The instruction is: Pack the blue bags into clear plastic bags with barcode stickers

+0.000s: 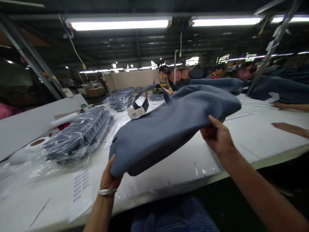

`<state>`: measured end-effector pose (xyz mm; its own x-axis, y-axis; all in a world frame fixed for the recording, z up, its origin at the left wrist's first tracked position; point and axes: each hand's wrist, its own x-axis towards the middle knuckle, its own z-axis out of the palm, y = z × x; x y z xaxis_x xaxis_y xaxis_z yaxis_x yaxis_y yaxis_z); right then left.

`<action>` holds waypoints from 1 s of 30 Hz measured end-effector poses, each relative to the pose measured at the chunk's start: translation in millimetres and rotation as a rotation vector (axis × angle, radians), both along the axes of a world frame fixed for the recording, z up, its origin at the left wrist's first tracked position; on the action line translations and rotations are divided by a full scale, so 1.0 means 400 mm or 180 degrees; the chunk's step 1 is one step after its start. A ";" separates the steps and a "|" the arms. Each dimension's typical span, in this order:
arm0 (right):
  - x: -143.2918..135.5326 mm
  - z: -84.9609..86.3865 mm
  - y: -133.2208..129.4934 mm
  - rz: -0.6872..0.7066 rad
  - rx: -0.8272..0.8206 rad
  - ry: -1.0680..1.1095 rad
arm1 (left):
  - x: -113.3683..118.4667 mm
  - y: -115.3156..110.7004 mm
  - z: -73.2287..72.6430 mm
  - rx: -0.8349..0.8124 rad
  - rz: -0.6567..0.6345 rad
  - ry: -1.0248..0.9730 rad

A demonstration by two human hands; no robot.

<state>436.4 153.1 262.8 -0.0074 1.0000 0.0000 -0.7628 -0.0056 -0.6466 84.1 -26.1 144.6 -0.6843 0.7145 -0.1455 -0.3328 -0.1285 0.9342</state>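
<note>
1. The room: a dim workshop spreads beyond both hands, with lit tube lights (120,25) overhead and a co-worker (164,80) past the far side of the grip.
2. The table (178,164): its white top runs beneath and to either side of the grip, with its front edge just on the wearer's side of the hands. A bag slipping towards the body could go over that edge.
3. The blue-grey bag (166,122): it is slung tilted between the two hands above the tabletop, its left end lower. The soft middle sags, so uneven pull might crease it or twist it loose. Whether its far side touches anything is hidden.
4. The plastic-wrapped stack (79,130): left of the left hand, in loose clear film. A wide swing that way could snag the film.
5. The hands: the left hand (111,176) pinches the near left corner, thumb on top; the right hand (218,135) grips the near edge farther right, fingers tucked below. Both hold by the margin, so a slack thumb could drop one end.
6. The printed sheet (80,193): flat, left of the left wrist.
7. The paper tags (136,113): beyond the bag, between the hands' lines; they could catch or tear if dragged.
</note>
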 end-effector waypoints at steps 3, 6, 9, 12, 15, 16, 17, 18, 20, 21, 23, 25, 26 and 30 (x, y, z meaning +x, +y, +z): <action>-0.014 -0.220 -0.069 0.0386 -0.0376 -0.0295 | -0.077 -0.110 -0.028 -0.0167 0.0391 -0.0245; -0.001 -0.425 -0.145 0.0831 -0.0761 -0.0911 | -0.118 -0.190 -0.106 -0.0564 0.0425 0.0113; 0.049 -0.558 -0.206 0.1346 -0.1272 -0.1514 | -0.126 -0.251 -0.204 -0.1188 0.0314 0.0519; 0.110 -0.560 -0.241 0.2416 -0.1619 -0.2713 | -0.122 -0.295 -0.273 -0.1964 0.0197 0.1053; 0.123 -0.425 -0.247 0.3614 -0.0735 -0.3845 | -0.123 -0.313 -0.296 -0.2216 0.0205 0.1698; 0.106 -0.364 -0.242 0.3685 -0.0075 -0.3918 | -0.125 -0.314 -0.296 -0.2205 0.0179 0.1853; 0.077 -0.304 -0.231 0.3636 0.0573 -0.3903 | -0.126 -0.313 -0.294 -0.2171 0.0148 0.1971; 0.037 -0.252 -0.215 0.3598 0.1130 -0.3825 | -0.128 -0.310 -0.290 -0.2124 0.0092 0.2064; -0.073 -0.189 -0.169 0.3371 0.2166 -0.3733 | -0.130 -0.305 -0.285 -0.2044 -0.0007 0.2173; -0.137 -0.183 -0.141 0.3042 0.2697 -0.3708 | -0.131 -0.303 -0.283 -0.2018 -0.0046 0.2195; -0.268 -0.223 -0.083 0.2493 0.3515 -0.3740 | -0.135 -0.301 -0.282 -0.1960 -0.0121 0.2255; -0.381 -0.312 -0.035 0.2266 0.3972 -0.3712 | -0.147 -0.304 -0.280 -0.1998 -0.0242 0.2337; -0.425 -0.364 -0.019 0.2284 0.4049 -0.3744 | -0.158 -0.307 -0.275 -0.2125 -0.0328 0.2381; -0.499 -0.542 0.003 0.2109 0.3659 -0.3698 | -0.202 -0.310 -0.198 -0.3112 -0.0461 0.2935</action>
